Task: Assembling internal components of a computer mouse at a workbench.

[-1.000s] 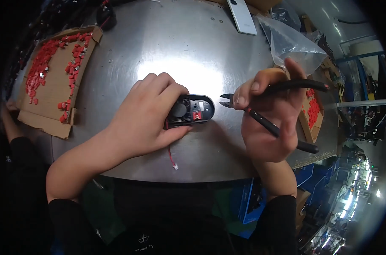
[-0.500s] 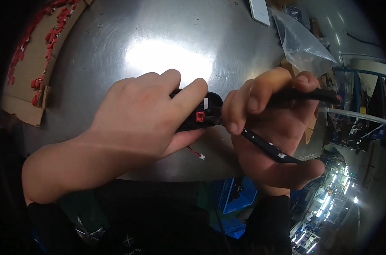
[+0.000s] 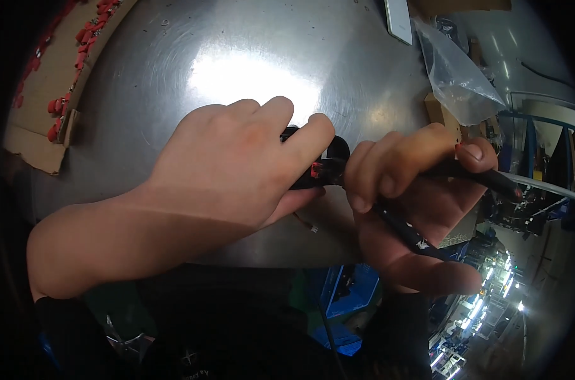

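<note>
My left hand (image 3: 230, 158) is closed around a small black housing (image 3: 339, 148) with rounded edges, covering most of it. A small red part (image 3: 315, 169) shows inside the housing, just beyond my left index finger. My right hand (image 3: 420, 202), palm turned up, grips pliers (image 3: 401, 229) with two black handles spread apart. The dark head of the pliers lies at the housing beside the red part; whether its jaws grip the part I cannot tell. Thin wires with a small white plug (image 3: 313, 228) hang below my left hand.
A cardboard tray (image 3: 42, 144) with many red parts lies at the left of the metal table (image 3: 142, 95). A white flat device (image 3: 398, 22) and a clear plastic bag (image 3: 458, 76) are at the far right. Blue crates (image 3: 354, 291) stand below the table's near edge.
Both hands, with the housing and the pliers, have shifted slightly right in the view. The pliers' head now covers more of the red part. The plug has swung a little.
</note>
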Demonstrator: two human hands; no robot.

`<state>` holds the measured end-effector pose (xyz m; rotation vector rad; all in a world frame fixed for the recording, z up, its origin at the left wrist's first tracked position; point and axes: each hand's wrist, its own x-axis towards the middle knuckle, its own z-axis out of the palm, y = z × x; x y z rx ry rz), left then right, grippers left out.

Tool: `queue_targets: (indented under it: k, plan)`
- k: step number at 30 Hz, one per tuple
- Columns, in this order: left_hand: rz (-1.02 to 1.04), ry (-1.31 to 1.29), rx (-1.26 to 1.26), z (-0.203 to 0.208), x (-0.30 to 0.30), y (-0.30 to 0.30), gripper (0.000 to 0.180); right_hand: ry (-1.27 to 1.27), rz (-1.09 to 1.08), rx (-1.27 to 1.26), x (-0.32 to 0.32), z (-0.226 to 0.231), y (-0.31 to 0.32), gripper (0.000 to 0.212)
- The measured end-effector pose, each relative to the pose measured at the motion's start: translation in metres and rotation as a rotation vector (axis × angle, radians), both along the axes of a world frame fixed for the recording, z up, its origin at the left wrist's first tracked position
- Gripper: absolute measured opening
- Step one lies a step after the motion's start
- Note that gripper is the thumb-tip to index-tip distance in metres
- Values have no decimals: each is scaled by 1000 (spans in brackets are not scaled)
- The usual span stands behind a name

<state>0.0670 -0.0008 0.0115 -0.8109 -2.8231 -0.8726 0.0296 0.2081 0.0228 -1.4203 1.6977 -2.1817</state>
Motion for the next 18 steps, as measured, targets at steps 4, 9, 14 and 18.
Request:
queue_targets:
  k: [4, 9, 14, 18]
  plan:
    - [11, 10, -14, -2, 0, 1, 64, 1, -21, -38, 1, 0, -1, 100]
    - [14, -17, -27, 1, 0, 1, 64, 71, 100, 9, -5, 3, -1, 96]
    - [13, -10, -7, -2, 0, 1, 63, 22, 55, 24, -1, 5, -1, 93]
    - [-3, -9, 21, -3, 0, 1, 62, -16, 39, -2, 3, 5, -5, 89]
